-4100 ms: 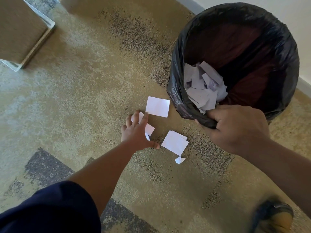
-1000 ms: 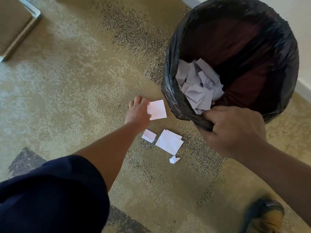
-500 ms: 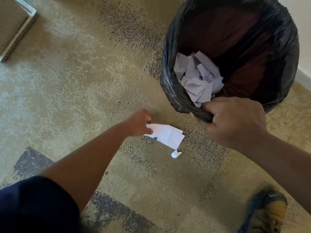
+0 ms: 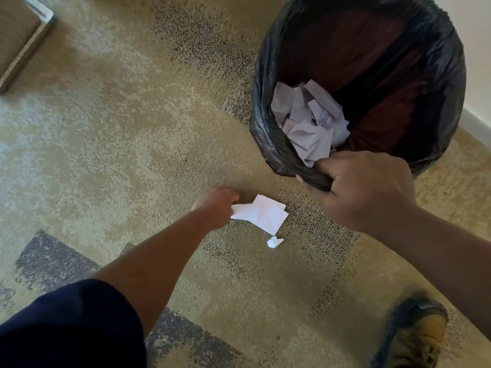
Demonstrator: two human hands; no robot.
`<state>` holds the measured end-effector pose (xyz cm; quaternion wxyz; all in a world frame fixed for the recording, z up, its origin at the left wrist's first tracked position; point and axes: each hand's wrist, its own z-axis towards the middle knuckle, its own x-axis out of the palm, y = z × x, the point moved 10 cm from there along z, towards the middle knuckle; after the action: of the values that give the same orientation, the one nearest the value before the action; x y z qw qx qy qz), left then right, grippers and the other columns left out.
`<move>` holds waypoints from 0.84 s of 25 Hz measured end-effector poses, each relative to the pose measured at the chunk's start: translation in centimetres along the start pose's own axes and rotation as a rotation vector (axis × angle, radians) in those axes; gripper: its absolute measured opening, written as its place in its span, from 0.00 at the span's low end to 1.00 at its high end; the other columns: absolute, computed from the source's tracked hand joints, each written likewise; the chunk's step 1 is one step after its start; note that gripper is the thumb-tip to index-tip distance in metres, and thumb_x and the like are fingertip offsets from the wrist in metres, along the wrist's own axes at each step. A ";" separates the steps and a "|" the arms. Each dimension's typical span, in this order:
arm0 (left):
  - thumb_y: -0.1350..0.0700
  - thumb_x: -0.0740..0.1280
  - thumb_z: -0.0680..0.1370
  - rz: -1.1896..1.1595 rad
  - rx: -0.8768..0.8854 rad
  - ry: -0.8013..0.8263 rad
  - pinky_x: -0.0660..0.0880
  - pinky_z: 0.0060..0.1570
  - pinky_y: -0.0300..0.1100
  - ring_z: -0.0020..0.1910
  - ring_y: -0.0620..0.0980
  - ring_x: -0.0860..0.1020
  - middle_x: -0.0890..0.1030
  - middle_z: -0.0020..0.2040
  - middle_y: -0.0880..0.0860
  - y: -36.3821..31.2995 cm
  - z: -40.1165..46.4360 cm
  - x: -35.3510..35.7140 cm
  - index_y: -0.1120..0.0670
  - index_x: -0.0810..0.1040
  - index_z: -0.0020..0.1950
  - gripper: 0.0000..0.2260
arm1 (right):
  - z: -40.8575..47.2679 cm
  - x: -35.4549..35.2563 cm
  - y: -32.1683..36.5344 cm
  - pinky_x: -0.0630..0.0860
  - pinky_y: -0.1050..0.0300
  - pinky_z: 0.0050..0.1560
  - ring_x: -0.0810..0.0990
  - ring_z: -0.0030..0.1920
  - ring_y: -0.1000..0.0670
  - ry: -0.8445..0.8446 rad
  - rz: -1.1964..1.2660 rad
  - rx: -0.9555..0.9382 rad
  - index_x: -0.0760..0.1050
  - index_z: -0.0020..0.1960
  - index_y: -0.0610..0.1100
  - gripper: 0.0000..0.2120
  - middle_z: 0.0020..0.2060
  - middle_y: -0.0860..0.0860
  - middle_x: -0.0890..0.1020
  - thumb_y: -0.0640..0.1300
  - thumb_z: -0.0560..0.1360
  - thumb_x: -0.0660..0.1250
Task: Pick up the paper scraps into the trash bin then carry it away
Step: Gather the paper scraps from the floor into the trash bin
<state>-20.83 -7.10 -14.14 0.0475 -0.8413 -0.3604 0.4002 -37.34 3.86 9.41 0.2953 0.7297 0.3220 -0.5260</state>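
Observation:
A trash bin lined with a black bag stands on the carpet at the upper right, with several crumpled paper scraps inside. My right hand grips the bag's near rim. My left hand is low on the carpet, closed on a white paper scrap that overlaps a larger flat scrap. Just below them lies a tiny crumpled scrap by itself.
Beige patterned carpet with a grey patch at lower left. A furniture corner with a metal edge sits at the upper left. A white wall and baseboard run behind the bin. My shoe is at the lower right.
My left hand took the square scrap near the bin and drew it down to the other scraps, where the small scrap is now hidden. My right hand has kept its grip on the bin.

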 end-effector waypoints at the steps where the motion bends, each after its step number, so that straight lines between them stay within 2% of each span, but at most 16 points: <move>1: 0.56 0.72 0.76 -0.012 0.018 0.040 0.77 0.48 0.47 0.48 0.50 0.77 0.81 0.53 0.51 0.2 -0.1 0.1 0.50 0.80 0.53 0.07 | 0.0 0.0 0.0 0.74 0.56 0.32 0.78 0.33 0.48 0.003 0.004 -0.001 0.79 0.38 0.52 0.15 0.32 0.55 0.79 0.63 0.72 0.67; 3: 0.54 0.74 0.76 -0.066 0.098 0.102 0.76 0.51 0.46 0.51 0.49 0.76 0.78 0.56 0.50 -0.7 -0.4 -0.1 0.51 0.83 0.53 0.07 | 0.0 0.0 0.0 0.74 0.56 0.31 0.78 0.32 0.48 0.002 0.008 -0.002 0.78 0.37 0.52 0.15 0.31 0.55 0.78 0.62 0.72 0.67; 7: 0.51 0.75 0.75 0.075 0.328 0.037 0.70 0.67 0.52 0.71 0.50 0.65 0.69 0.71 0.46 -6.7 -1.0 -0.3 0.47 0.84 0.53 0.08 | -0.1 0.1 0.1 0.73 0.56 0.31 0.77 0.32 0.48 0.000 0.001 -0.007 0.77 0.37 0.52 0.14 0.30 0.55 0.77 0.62 0.72 0.68; 9: 0.56 0.73 0.75 0.176 0.395 0.004 0.67 0.70 0.55 0.76 0.53 0.61 0.64 0.77 0.47 -9.2 -0.8 0.7 0.48 0.84 0.52 0.07 | 0.0 0.2 0.1 0.72 0.57 0.31 0.78 0.33 0.48 0.010 -0.010 -0.001 0.78 0.38 0.52 0.15 0.31 0.55 0.77 0.62 0.72 0.68; 11: 0.62 0.70 0.75 0.274 0.405 -0.008 0.65 0.72 0.54 0.77 0.55 0.60 0.63 0.78 0.50 -10.3 -0.3 1.9 0.51 0.84 0.54 0.10 | 0.0 0.1 0.0 0.72 0.57 0.32 0.78 0.32 0.49 0.005 -0.019 0.004 0.78 0.38 0.52 0.15 0.31 0.55 0.78 0.63 0.72 0.67; 13: 0.66 0.67 0.76 0.330 0.369 -0.039 0.65 0.72 0.54 0.76 0.56 0.61 0.66 0.77 0.53 -10.5 0.0 2.4 0.54 0.82 0.59 0.14 | 0.0 0.1 0.0 0.73 0.57 0.31 0.77 0.31 0.49 0.010 -0.006 0.003 0.77 0.37 0.52 0.15 0.30 0.55 0.77 0.62 0.72 0.68; 16: 0.69 0.64 0.75 0.287 0.331 -0.095 0.68 0.69 0.53 0.68 0.56 0.68 0.73 0.67 0.54 -10.4 0.0 2.4 0.53 0.79 0.62 0.18 | -0.1 -0.1 0.1 0.73 0.57 0.30 0.77 0.30 0.49 0.004 -0.004 -0.002 0.77 0.36 0.52 0.15 0.29 0.56 0.76 0.62 0.72 0.68; 18: 0.69 0.64 0.75 0.149 0.308 -0.082 0.74 0.57 0.48 0.60 0.55 0.75 0.76 0.58 0.52 -9.9 -0.5 2.1 0.52 0.76 0.59 0.17 | 0.0 -0.1 0.1 0.73 0.57 0.31 0.78 0.31 0.49 0.011 -0.007 0.002 0.77 0.36 0.52 0.15 0.30 0.56 0.77 0.62 0.72 0.67; 20: 0.66 0.64 0.78 0.002 0.280 -0.019 0.71 0.42 0.41 0.49 0.51 0.77 0.76 0.50 0.50 -9.3 -1.7 1.2 0.50 0.73 0.55 0.12 | 0.0 -0.1 0.1 0.73 0.57 0.31 0.78 0.32 0.49 0.019 -0.005 0.005 0.77 0.37 0.52 0.15 0.31 0.56 0.77 0.63 0.72 0.66; 21: 0.64 0.64 0.80 -0.068 0.273 -0.006 0.70 0.38 0.39 0.45 0.50 0.77 0.76 0.48 0.49 -9.1 -2.7 0.1 0.49 0.72 0.55 0.11 | 0.1 -0.1 0.1 0.73 0.57 0.31 0.78 0.32 0.49 0.026 -0.006 0.005 0.77 0.37 0.52 0.15 0.31 0.56 0.77 0.62 0.72 0.67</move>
<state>-24.06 0.25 -9.08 0.1739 -0.8132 -0.3309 0.4460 -37.31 3.69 9.50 0.2874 0.7363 0.3268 -0.5181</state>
